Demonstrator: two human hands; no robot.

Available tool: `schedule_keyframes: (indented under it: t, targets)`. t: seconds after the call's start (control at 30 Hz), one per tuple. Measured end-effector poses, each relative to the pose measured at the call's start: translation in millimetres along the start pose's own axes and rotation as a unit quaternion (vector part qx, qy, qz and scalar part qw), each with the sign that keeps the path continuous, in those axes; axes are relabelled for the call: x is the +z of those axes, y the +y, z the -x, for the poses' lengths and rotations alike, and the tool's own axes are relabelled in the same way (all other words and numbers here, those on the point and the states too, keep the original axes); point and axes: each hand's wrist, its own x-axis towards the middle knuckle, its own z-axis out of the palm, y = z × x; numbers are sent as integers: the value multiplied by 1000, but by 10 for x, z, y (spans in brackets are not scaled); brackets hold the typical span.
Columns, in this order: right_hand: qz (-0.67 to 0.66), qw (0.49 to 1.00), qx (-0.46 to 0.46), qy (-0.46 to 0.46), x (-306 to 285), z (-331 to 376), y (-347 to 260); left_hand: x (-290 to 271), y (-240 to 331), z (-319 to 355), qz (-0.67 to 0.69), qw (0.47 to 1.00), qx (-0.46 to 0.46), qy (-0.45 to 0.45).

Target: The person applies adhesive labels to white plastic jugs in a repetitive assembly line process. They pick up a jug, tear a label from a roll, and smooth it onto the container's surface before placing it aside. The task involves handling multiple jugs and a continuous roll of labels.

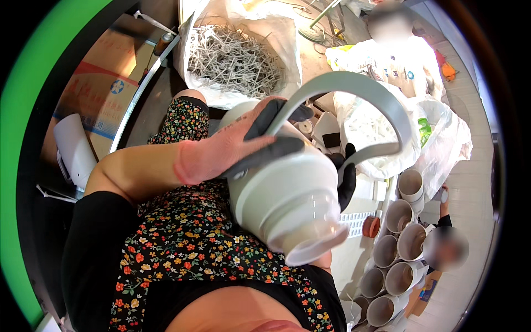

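A pale grey jug with a stepped, narrowing neck and a spout is held tilted in front of my chest, its mouth toward me. Its big curved handle arches out to the upper right. My left hand, in a pink glove with black fingers, closes over the body beside one end of the handle. Behind the jug is my right hand, also in a black-fingered glove. Its fingers curl round the body near the handle's other end; the palm is hidden.
Beyond lies a white sack of thin grey plastic pieces. Right of it is a bag of white parts, near a seated person. Several open grey cylinders stand at right, near another person. Cartons and a white jug are left.
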Motion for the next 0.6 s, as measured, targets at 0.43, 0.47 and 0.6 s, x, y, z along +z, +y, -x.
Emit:
schedule_keyframes:
  t: [0.43, 0.47, 0.6]
  targets:
    - [313, 883, -319, 144, -162, 162, 34, -47, 128, -305, 131, 988, -59, -55]
    - [342, 861, -331, 179, -320, 123, 83, -87, 164, -332, 108, 991, -53, -61]
    - [363, 857, -344, 124, -842, -63, 365, -315, 94, -502, 40, 996, -60, -44]
